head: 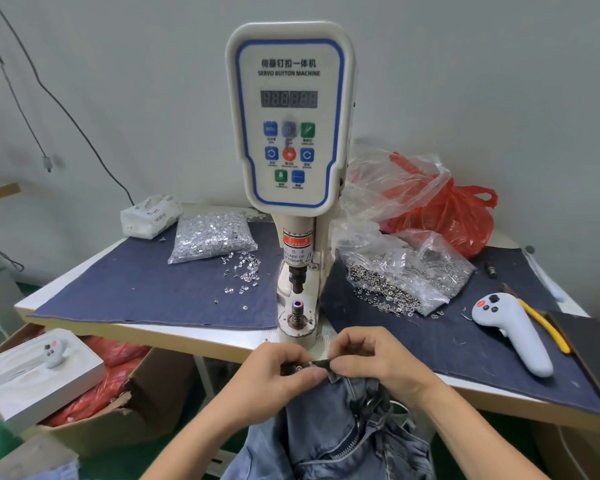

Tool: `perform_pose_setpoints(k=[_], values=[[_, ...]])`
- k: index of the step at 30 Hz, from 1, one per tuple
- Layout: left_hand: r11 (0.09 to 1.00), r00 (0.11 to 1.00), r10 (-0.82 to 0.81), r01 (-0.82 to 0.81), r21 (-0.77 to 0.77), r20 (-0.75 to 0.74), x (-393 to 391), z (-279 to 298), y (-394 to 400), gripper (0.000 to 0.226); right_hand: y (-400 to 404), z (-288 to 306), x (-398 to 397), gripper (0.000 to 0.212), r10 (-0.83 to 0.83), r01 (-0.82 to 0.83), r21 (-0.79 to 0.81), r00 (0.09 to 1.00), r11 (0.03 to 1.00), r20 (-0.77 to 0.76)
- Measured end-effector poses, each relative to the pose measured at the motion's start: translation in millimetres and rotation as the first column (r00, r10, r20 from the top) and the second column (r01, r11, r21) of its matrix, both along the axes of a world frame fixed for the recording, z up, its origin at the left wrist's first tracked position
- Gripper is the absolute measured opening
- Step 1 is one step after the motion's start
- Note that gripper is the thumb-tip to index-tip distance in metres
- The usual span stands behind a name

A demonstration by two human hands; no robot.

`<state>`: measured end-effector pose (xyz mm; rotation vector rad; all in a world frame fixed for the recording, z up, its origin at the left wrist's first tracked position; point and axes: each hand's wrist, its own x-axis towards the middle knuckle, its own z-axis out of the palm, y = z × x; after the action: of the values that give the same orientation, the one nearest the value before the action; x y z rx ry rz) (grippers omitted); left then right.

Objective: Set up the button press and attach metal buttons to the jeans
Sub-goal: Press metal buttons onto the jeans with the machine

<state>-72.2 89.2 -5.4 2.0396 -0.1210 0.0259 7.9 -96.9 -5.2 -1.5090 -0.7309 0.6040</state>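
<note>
Both my hands pinch the dark waistband strip (305,368) of the faded blue denim jeans (340,434), just off the table's front edge, below the machine. My left hand (278,379) has thumb and fingers curled on the strip's left part; my right hand (374,362) nips its right end with curled fingertips. A small metal button shows on the strip between my thumbs. The jeans hang down toward me, zipper visible. The white servo button machine with blue-trimmed control panel (290,116) stands mid-table at the front edge, its lower die post (297,311) right above my hands. Dark blue denim cloth (146,289) covers the white table (187,337). Clear bag of silver tacks (212,237) sits left of the machine toward the back edge, loose tacks spilled beside it. Clear bag of metal button caps (406,275) lies right of the machine, red plastic bag (454,216) behind it. Pale grey handheld controller (513,334) lies near the right edge.
</note>
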Motion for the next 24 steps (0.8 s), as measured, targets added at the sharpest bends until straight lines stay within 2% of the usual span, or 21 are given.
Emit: perform_pose_setpoints(k=[3,7,10,12,14,16,18,20,21,22,23,24], values=[[0.967,0.991,-0.137,0.131,-0.220,-0.009,-10,10,-1,0.024,-7,17,-1,0.013,0.093,-0.089,0.033,0.987,0.995,-0.132],[0.912,0.993,-0.094,0.115,-0.394,0.074,-13,36,-3,0.015,5,43,-4,0.008,0.166,-0.146,0.110,0.966,0.983,-0.200],[0.914,0.983,-0.086,0.143,-0.381,0.163,-15,59,-3,0.006,16,65,-11,0.011,0.240,-0.230,0.088,0.962,0.969,-0.129],[0.908,0.971,-0.099,0.177,-0.380,0.217,-19,69,-3,0.008,19,78,-17,0.010,0.302,-0.303,-0.006,0.951,0.953,-0.062],[0.873,0.963,-0.086,0.196,-0.446,0.255,-25,74,-3,0.011,16,87,-26,0.008,0.394,-0.389,-0.123,0.919,0.913,0.020],[0.840,0.961,-0.055,0.191,-0.507,0.270,-30,71,-3,0.015,10,89,-33,0.011,0.433,-0.408,-0.206,0.896,0.890,0.095],[0.834,0.963,-0.018,0.163,-0.528,0.268,-32,63,-5,0.017,4,83,-40,0.013,0.361,-0.304,-0.279,0.915,0.911,0.179],[0.820,0.968,0.054,0.097,-0.565,0.245,-31,53,-7,0.019,3,71,-46,0.014,0.180,-0.078,-0.283,0.918,0.956,0.354],[0.816,0.968,0.094,0.058,-0.575,0.232,-29,48,-8,0.019,4,65,-49,0.014,0.075,0.055,-0.245,0.869,0.968,0.489],[0.823,0.967,0.126,0.023,-0.568,0.222,-25,43,-7,0.019,6,58,-51,0.013,-0.003,0.166,-0.203,0.780,0.965,0.625],[0.839,0.967,0.146,-0.009,-0.544,0.210,-22,37,-7,0.019,8,53,-52,0.014,-0.042,0.242,-0.174,0.687,0.955,0.725],[0.860,0.968,0.159,-0.039,-0.509,0.195,-18,32,-6,0.018,9,48,-51,0.015,-0.061,0.289,-0.162,0.633,0.943,0.772]])
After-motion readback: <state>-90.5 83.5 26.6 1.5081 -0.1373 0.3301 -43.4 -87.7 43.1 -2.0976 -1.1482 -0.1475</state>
